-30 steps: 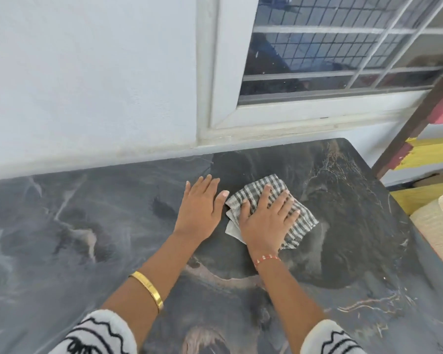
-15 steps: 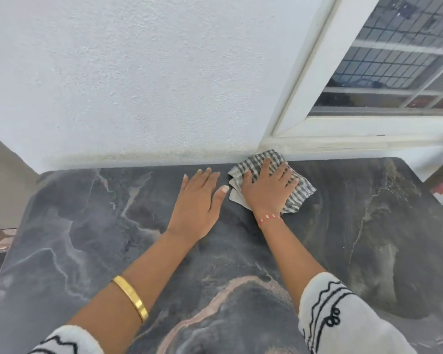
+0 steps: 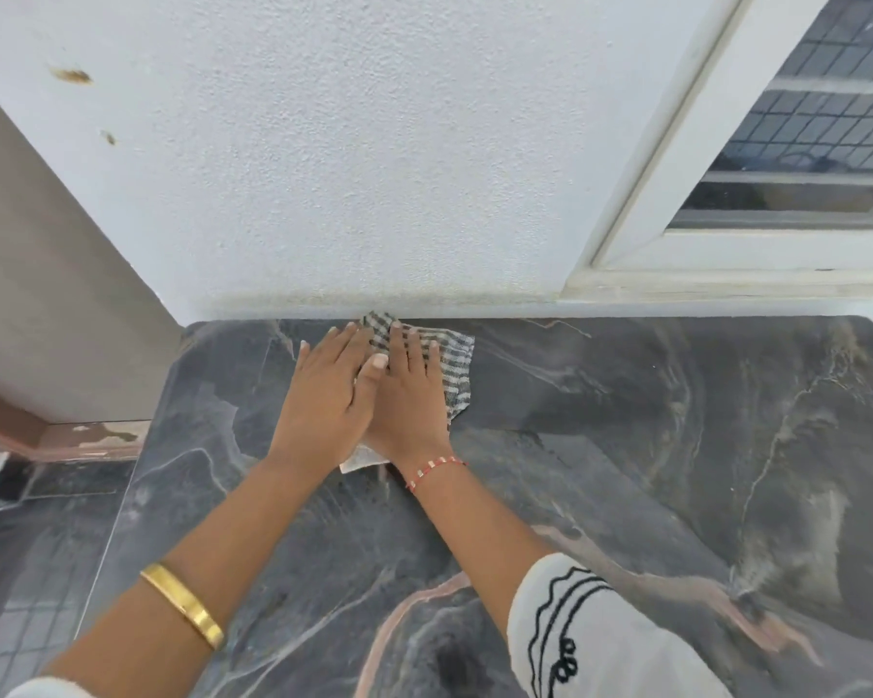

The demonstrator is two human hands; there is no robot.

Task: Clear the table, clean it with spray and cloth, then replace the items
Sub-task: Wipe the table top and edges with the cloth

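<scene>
A checked grey-and-white cloth (image 3: 452, 367) lies flat on the dark marble table (image 3: 626, 445), close to the far edge by the wall. My right hand (image 3: 409, 395) presses on the cloth with straight fingers. My left hand (image 3: 323, 395) lies flat beside it, its thumb side overlapping my right hand and its fingertips at the cloth's left edge. A white corner of the cloth (image 3: 359, 460) sticks out below my hands.
The white textured wall (image 3: 374, 168) rises directly behind the table. A white window frame (image 3: 676, 219) with a grille sits at the upper right. The table's left edge (image 3: 137, 476) drops to a dark tiled floor (image 3: 36, 571).
Both hands and the cloth have slid left and farther toward the wall. My left hand has closed in against my right hand.
</scene>
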